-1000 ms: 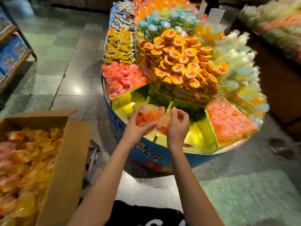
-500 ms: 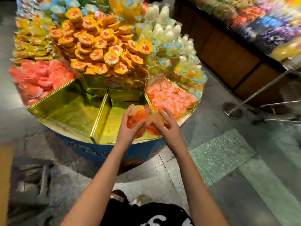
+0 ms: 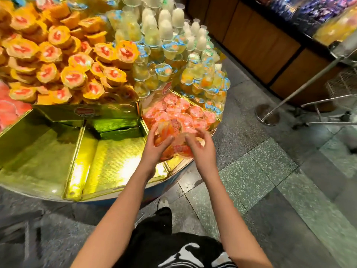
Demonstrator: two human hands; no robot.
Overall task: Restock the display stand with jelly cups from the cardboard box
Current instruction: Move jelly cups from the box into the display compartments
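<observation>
My left hand (image 3: 154,149) and my right hand (image 3: 201,149) hold a cluster of clear jelly cups (image 3: 172,136) with orange and pink filling between them. They hover over the front of a gold compartment (image 3: 174,161) of the round display stand (image 3: 58,190), where several pink-lidded jelly cups (image 3: 181,113) lie. My left fingers curl round the cups from the left; my right fingers cup them from the right. The cardboard box is out of view.
Two bare gold compartments (image 3: 38,157) (image 3: 116,161) lie left of my hands. Orange cups (image 3: 73,76) and pale cups (image 3: 166,29) are piled higher up. A metal stand base (image 3: 267,116) and a wooden counter (image 3: 270,51) are at the right. My shoe (image 3: 163,203) is below.
My view swung right, away from the cardboard box. Both hands carried the jelly cups rightward across the stand to the compartment with the pink-lidded cups.
</observation>
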